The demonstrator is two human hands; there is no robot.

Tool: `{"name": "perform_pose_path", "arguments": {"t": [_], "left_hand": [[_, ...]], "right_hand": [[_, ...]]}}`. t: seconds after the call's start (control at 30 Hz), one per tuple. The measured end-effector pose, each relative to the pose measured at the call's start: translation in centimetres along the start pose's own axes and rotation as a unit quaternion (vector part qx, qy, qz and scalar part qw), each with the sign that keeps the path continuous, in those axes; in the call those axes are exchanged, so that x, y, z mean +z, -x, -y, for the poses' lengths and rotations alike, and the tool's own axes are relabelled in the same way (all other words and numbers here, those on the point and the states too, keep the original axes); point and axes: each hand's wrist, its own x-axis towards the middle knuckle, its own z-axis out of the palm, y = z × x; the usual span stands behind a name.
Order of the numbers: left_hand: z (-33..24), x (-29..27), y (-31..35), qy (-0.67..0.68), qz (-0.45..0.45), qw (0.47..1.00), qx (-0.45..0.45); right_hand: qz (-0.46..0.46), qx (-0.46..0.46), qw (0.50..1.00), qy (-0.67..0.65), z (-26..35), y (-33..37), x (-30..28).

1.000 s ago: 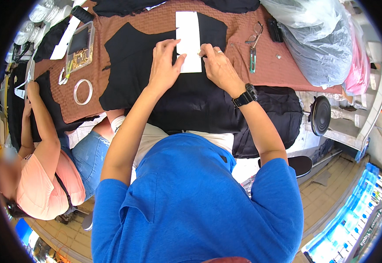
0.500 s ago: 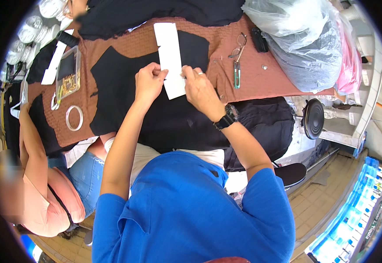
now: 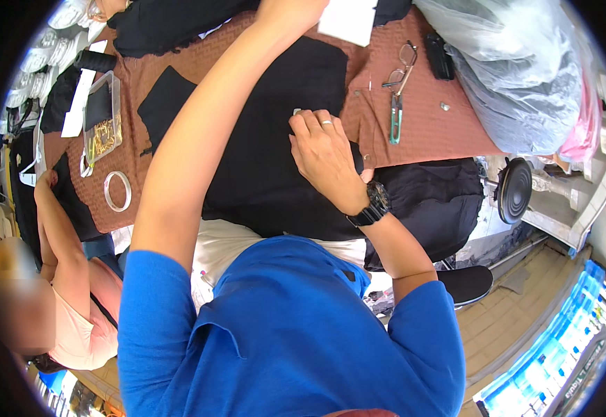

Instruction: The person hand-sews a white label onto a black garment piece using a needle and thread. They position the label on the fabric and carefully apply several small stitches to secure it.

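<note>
My left hand (image 3: 295,11) reaches far forward and is cut off by the upper edge, so its fingers are hidden. Right beside it is a white card strip (image 3: 348,21), partly out of view. My right hand (image 3: 322,147), with a ring and a black watch, rests on a black cut fabric piece (image 3: 268,104). Its fingers are curled together, and a small pale piece (image 3: 297,111) shows at the index fingertip; its kind is too small to make out. The fabric lies over a brown cloth-covered table (image 3: 449,132).
Glasses (image 3: 402,66), green-handled thread snips (image 3: 395,119) and a black case (image 3: 439,57) lie right of the fabric. A large plastic bag (image 3: 518,76) stands beyond. Leftward are a clear box of gold pins (image 3: 105,135), a tape ring (image 3: 117,191) and a seated person (image 3: 84,306).
The white card has left the middle of the black fabric and moved up and right, along with my left hand. My right hand stays low on the fabric, without the card.
</note>
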Motion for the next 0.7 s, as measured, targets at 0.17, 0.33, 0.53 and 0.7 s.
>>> {"name": "perform_pose_path", "arguments": {"t": [0.17,0.33,0.53,0.7], "left_hand": [[1.6,4.4,-3.7,0.026,-0.004,0.995,0.1],[0.6,-0.3,2.2,0.002,0.12,0.991,0.067],[2.8,-5.9,14.2,-0.016,0.19,0.982,-0.016],[2.1,-6.8,19.0,-0.088,0.204,0.973,-0.061]], "right_hand": [[0.032,0.006,0.999,0.016,1.3,0.0,-0.3],[0.078,0.029,0.996,0.03,1.5,0.0,-0.3],[0.091,0.011,0.996,0.02,1.0,-0.1,-0.1],[0.084,-0.014,0.996,0.015,0.2,0.0,0.0]]}}
